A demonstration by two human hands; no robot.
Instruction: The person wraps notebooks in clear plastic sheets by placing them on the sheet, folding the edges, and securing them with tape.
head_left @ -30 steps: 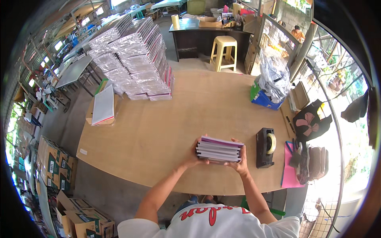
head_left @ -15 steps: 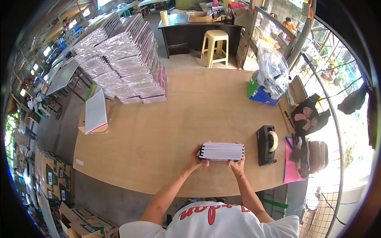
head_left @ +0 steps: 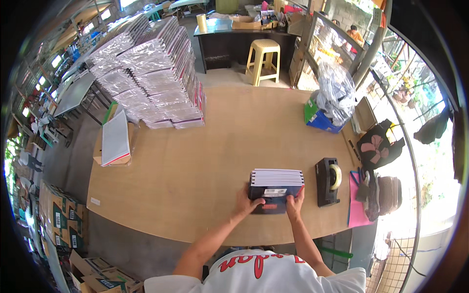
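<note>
Near the front edge of the table, to the right of its middle, I hold a stack of notebooks (head_left: 277, 177) between both hands. Its white page edges, split by dark covers, face up and away, and a dark cover with a pale label is turned toward me. My left hand (head_left: 246, 201) grips the stack's left side, thumb across the cover. On the opposite side my right hand (head_left: 294, 202) clasps it, thumb also pressed on the front. The rest of my fingers are largely hidden behind the stack. A black tape dispenser (head_left: 327, 181) stands just right of my right hand.
Tall piles of plastic-wrapped books (head_left: 151, 73) stand at the table's far left, beside a white pad (head_left: 116, 139). A blue-green box (head_left: 325, 117) stuffed with clear plastic sits far right. Pink folder (head_left: 359, 202) and folded cloths (head_left: 386, 195) lie right. Cartons (head_left: 61, 215) stand left below.
The stack has tilted in my hands, so its dark front cover now shows below the page edges. My hands have shifted slightly along its sides and still hold it.
</note>
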